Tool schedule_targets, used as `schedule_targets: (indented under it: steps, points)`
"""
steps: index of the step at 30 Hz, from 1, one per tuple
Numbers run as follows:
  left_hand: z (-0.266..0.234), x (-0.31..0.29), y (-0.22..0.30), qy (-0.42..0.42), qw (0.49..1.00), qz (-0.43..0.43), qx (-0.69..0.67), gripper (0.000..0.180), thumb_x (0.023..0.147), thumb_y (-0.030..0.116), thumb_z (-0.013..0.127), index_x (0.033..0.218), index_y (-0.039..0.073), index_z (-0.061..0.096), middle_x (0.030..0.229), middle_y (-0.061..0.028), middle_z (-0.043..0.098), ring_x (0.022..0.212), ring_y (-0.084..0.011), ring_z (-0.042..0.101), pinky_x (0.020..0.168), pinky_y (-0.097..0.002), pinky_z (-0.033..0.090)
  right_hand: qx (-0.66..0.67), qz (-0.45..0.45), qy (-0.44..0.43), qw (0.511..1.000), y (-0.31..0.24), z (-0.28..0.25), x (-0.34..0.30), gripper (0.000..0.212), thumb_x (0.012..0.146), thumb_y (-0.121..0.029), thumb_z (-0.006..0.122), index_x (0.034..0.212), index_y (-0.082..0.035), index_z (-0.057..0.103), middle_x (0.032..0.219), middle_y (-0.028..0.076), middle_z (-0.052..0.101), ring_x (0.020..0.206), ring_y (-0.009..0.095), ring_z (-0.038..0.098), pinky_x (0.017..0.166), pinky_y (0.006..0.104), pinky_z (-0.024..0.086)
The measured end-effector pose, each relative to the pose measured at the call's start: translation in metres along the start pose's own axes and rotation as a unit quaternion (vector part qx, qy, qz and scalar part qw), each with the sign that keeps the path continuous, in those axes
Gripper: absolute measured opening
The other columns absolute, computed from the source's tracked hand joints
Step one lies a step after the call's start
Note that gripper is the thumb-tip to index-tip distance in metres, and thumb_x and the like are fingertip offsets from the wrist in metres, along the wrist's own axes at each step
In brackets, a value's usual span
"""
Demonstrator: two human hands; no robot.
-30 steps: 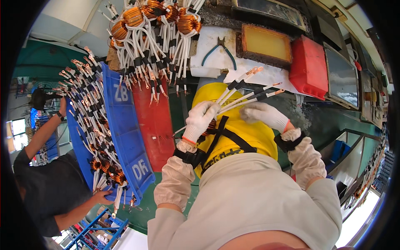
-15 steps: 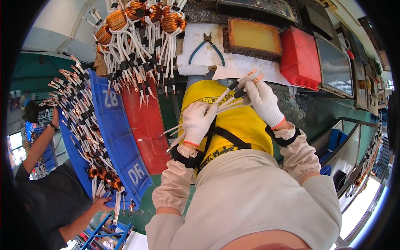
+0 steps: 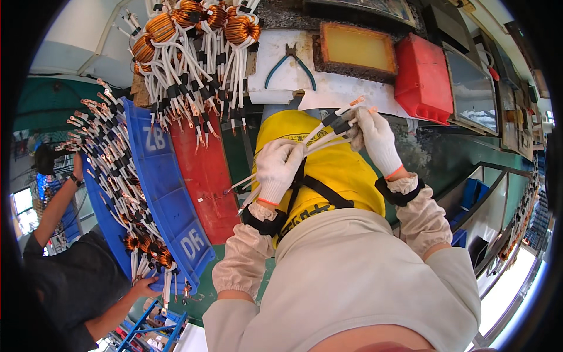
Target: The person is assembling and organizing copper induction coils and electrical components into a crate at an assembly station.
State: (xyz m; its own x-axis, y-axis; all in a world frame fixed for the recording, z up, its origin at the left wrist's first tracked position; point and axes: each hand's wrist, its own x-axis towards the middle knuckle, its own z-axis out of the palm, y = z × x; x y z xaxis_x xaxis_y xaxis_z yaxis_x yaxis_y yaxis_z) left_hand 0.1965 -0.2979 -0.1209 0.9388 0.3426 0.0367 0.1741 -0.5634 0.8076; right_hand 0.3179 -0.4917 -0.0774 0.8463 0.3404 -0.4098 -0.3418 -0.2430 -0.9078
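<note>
My left hand [image 3: 278, 166], in a white knitted glove, is closed round several white cables [image 3: 319, 138] above my yellow apron [image 3: 346, 176]. Their lower ends stick out to the left below that hand. Toward the upper right, the cables carry black sleeves [image 3: 330, 119], and a copper lug [image 3: 357, 101] shows at one tip. My gloved right hand [image 3: 379, 139] is bent round the far end of the cables, its fingertips by the sleeves and lugs. Those fingers partly hide what they grip.
Copper-wound coils [image 3: 161, 27] with lugged cables are heaped at the back left. Pliers [image 3: 291, 66], a framed yellowish tray [image 3: 359, 50] and a red bin [image 3: 423, 82] are on the bench. At left, a co-worker's hand [image 3: 144, 287] touches a blue crate [image 3: 167, 193] full of similar cables.
My right hand has shifted slightly to the right, and its fingers now cover a lug that showed before. The left hand keeps its hold in nearly the same place.
</note>
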Motion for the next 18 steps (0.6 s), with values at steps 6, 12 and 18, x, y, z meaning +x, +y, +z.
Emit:
schedule_targets:
  steps: [6, 12, 18]
  points:
    - [0.002, -0.001, -0.004, 0.009, 1.0, 0.012, 0.007, 0.023, 0.085, 0.022, 0.065, 0.073, 0.003, 0.071, 0.086, -0.0075, 0.067, 0.087, -0.0231, 0.061, 0.08, -0.0347, 0.046, 0.104, -0.046, -0.025, 0.993, -0.002, 0.014, 0.01, 0.036, 0.098, -0.033, 0.048, 0.102, 0.0, 0.063, 0.082, 0.002, 0.062, 0.068, 0.008, 0.057, 0.061, 0.0223, 0.049]
    - [0.004, -0.002, -0.003, 0.025, 0.996, 0.09, 0.011, 0.019, 0.079, 0.021, 0.068, 0.071, 0.003, 0.07, 0.081, -0.0059, 0.068, 0.08, -0.0246, 0.063, 0.075, -0.0358, 0.049, -0.002, 0.002, 0.023, 1.0, -0.016, 0.016, 0.013, 0.034, 0.098, -0.032, 0.048, 0.098, -0.004, 0.067, 0.081, 0.001, 0.06, 0.067, 0.008, 0.054, 0.061, 0.0227, 0.047]
    - [0.005, 0.001, -0.01, -0.01, 1.0, 0.017, 0.002, 0.025, 0.086, 0.021, 0.063, 0.07, 0.003, 0.069, 0.087, -0.0082, 0.067, 0.089, -0.0223, 0.061, 0.082, -0.0334, 0.046, -0.043, 0.032, -0.079, 0.995, -0.03, -0.007, 0.014, 0.039, 0.098, -0.038, 0.046, 0.103, -0.004, 0.063, 0.072, 0.001, 0.06, 0.053, 0.008, 0.051, 0.054, 0.0222, 0.046]
